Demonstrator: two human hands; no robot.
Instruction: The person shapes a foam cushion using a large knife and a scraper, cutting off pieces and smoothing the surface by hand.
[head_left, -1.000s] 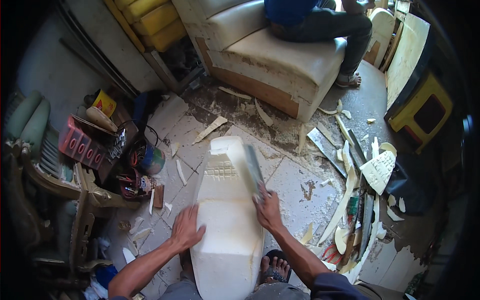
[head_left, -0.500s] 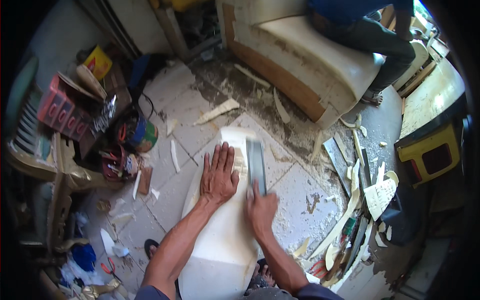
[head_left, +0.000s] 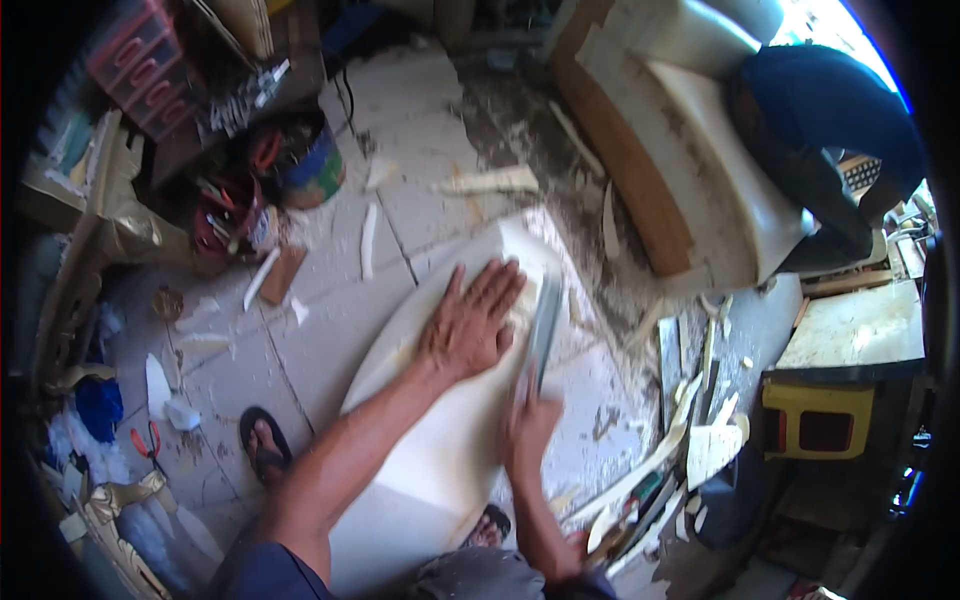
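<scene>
Below me stretches a long cream foam piece (head_left: 430, 462), pointed at its far end. My left hand (head_left: 470, 325) lies flat on its upper part with the fingers extended, touching nothing else. My right hand (head_left: 530, 428) is closed around the near end of a long flat grey blade (head_left: 543, 335). The blade runs along the foam's right edge, and motion blurs it, so its exact kind and cutting edge cannot be made out.
Foam offcuts (head_left: 715, 450) and strips litter the tiled floor at right. A person in blue (head_left: 840, 110) bends beside a large foam-covered seat (head_left: 690, 130). Left are a paint-stained bucket (head_left: 310, 165), a red tool container (head_left: 225, 220) and orange-handled scissors (head_left: 148, 440). A yellow stool (head_left: 815, 415) stands right.
The view has turned, so the surroundings sit differently. The foam and blade now lean rightward. My left hand stays flat on the foam; my right still grips the blade. The person in blue bends lower.
</scene>
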